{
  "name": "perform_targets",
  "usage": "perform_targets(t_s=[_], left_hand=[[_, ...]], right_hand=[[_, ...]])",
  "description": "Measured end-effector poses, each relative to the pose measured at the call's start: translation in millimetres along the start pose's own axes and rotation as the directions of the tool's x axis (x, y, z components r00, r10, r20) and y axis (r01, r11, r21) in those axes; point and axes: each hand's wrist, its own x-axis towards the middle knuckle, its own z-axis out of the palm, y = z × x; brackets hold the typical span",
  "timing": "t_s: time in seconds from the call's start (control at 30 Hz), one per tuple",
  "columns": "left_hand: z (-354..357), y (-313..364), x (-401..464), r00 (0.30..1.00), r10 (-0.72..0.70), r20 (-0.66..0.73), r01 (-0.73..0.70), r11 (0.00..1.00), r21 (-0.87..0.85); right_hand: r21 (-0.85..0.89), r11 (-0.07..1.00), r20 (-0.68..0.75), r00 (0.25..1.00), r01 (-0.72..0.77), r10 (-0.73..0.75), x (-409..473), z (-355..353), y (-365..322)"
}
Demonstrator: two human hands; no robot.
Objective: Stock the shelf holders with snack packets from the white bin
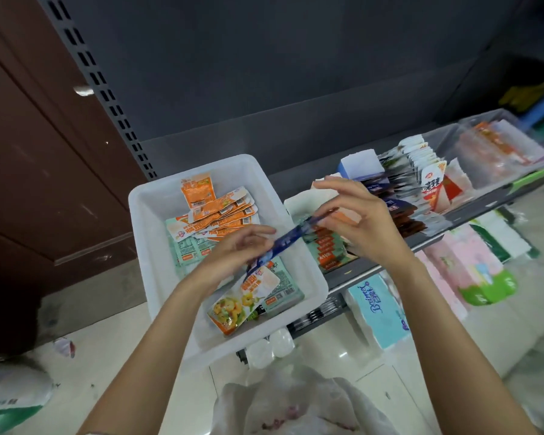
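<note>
So both hands are on one blue packet [291,238] here, stretched out edge-on right over the bin [157,199]'s right rim. Left hand [245,246] pinches the lower end between thumb and fingertips, just above the bin's near right corner. Right hand [355,221] has the upper end pinched too, other fingers fanned out loose, and it sits right of the bin over the first holder [299,202]. My guess is they're holding it by both ends to flatten it or line it up so it slides in upright with the rest, since the packets [327,249] in that holder stand on edge in a row.

The bin sits on the shelf [468,215] with plenty left inside: a fan of orange packets [223,211] toward its far side, teal packets [186,249] under them, and one shrimp packet [244,299] lying loose on top near the front. Further right of the bin there are more holders, one packed with dark and white packets [415,171], then a clear one [490,152] with orange stuff.

Below the bin's level there's tissue packs [380,309] on the lower shelf and a plastic bag [296,403] on the floor. Looks like stocking is well underway but nowhere near done.
</note>
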Motion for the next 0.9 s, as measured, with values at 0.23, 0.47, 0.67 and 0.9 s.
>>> perform_targets(t_s=[0.23,0.47,0.67,0.9], left_hand=[[50,52,52,0.982,0.153,0.112,-0.177,0.95,0.258],[106,102,144,0.717,0.691,-0.094,-0.441,0.553,0.706],[138,92,204,0.711,0.69,-0.139,-0.304,0.479,0.823],[147,50,216,0.73,0.613,-0.302,-0.096,0.529,0.843]], right_hand=[[-0.474,0.879,-0.118,0.993,-0.053,-0.004,-2,-62,18],[-0.356,0.933,-0.421,0.899,-0.043,-0.119,29,-129,60],[-0.301,0.954,-0.277,0.956,0.008,-0.096,50,-158,130],[-0.406,0.904,-0.1,0.976,0.136,-0.192,54,-140,163]])
